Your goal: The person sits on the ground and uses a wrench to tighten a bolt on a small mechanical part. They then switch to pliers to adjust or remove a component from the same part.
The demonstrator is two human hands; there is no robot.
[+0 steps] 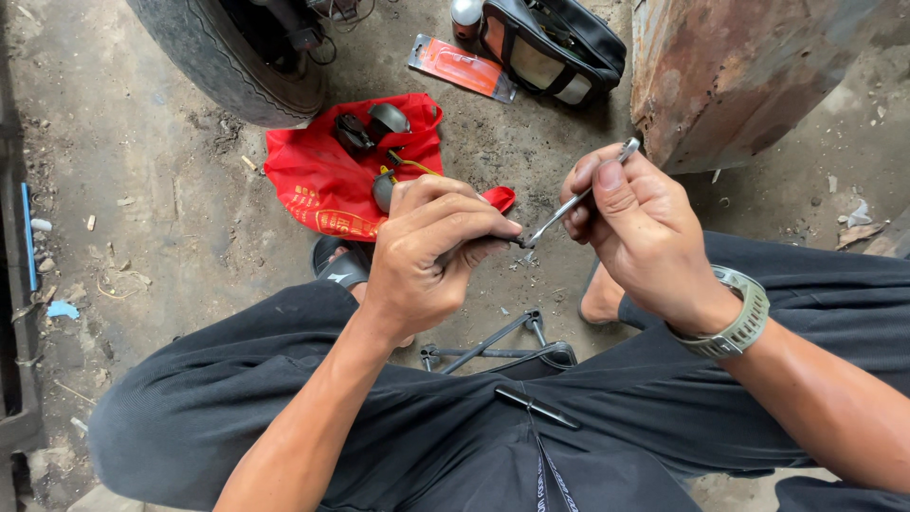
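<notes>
My left hand (431, 251) is closed around a small dark part, mostly hidden by the fingers, with its tip showing at the thumb. My right hand (635, 228) pinches a thin silver wrench (578, 199) that slants from the dark part up to the right; its jaw meets the part just right of my left thumb. Both hands hover above my knees in black trousers. A grey-green watch (744, 318) sits on my right wrist. A thin black rod (536, 406) lies on my lap.
A red bag (327, 185) with dark parts on it lies on the dirty concrete ahead. A tyre (232, 66) stands at top left, a black pouch (555, 43) and orange packet (460, 66) at top, a rusty metal box (739, 66) at top right. A cross-shaped tool (493, 343) lies between my feet.
</notes>
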